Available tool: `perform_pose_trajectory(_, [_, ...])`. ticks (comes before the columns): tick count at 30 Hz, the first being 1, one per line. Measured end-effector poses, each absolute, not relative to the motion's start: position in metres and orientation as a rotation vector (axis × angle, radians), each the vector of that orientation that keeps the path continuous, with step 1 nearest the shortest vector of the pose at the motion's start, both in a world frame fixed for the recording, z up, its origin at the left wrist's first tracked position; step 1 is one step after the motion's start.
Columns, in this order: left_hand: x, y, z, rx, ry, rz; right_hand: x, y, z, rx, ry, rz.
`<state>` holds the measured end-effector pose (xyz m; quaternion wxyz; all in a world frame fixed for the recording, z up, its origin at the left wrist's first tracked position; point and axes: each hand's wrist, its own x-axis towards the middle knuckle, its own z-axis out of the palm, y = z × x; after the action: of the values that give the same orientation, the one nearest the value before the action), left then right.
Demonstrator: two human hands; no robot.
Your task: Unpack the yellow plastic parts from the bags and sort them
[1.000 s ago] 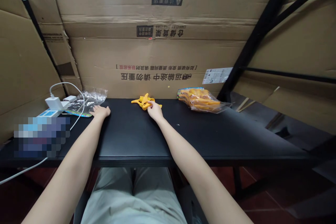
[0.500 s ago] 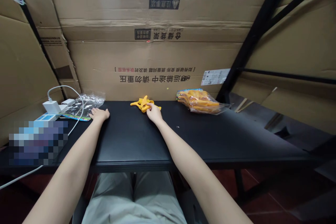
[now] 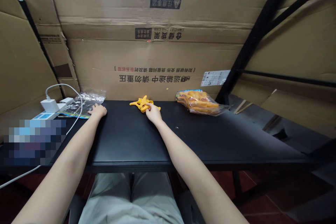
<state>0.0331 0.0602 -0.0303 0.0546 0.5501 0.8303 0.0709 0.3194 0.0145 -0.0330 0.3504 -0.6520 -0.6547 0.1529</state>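
My right hand pinches the right part of a yellow plastic thing, which lies at the back of the black table. It has curved, pointed prongs and rounded loops; its exact kind is unclear, and my fingers cover part of it. My left hand rests palm down at the right edge of a clear plastic bag with a colourful strip. Its fingers are slightly bent and apart, gripping nothing that I can see. Farther right, a clear bag of similar orange-yellow plastic pieces lies on the table.
White chargers sit on a power strip at the left, and a white cable loops over the bag. Cardboard stands upright along the back of the black table. A black metal post rises at the right.
My left hand has shifted slightly left and drawn its thumb in, with its fingers a little more bent at the bag's edge. My right hand keeps its pinch, almost still.
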Motion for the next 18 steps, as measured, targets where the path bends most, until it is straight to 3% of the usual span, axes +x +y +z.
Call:
perform_pose_trajectory(5, [0.034,0.058,-0.03,1.651,2.575,0.23,0.319,0.014,-0.033,-1.714,-1.698,0.401])
perform_pose_trajectory(11, [0.046,0.038,-0.028,1.786,2.74,0.786,0.318,0.013,-0.031,-1.706,-1.696,0.386])
perform_pose_trajectory(18, [0.052,0.023,-0.018,2.067,2.666,1.076,0.32,0.018,-0.037,-1.672,-1.702,0.386])
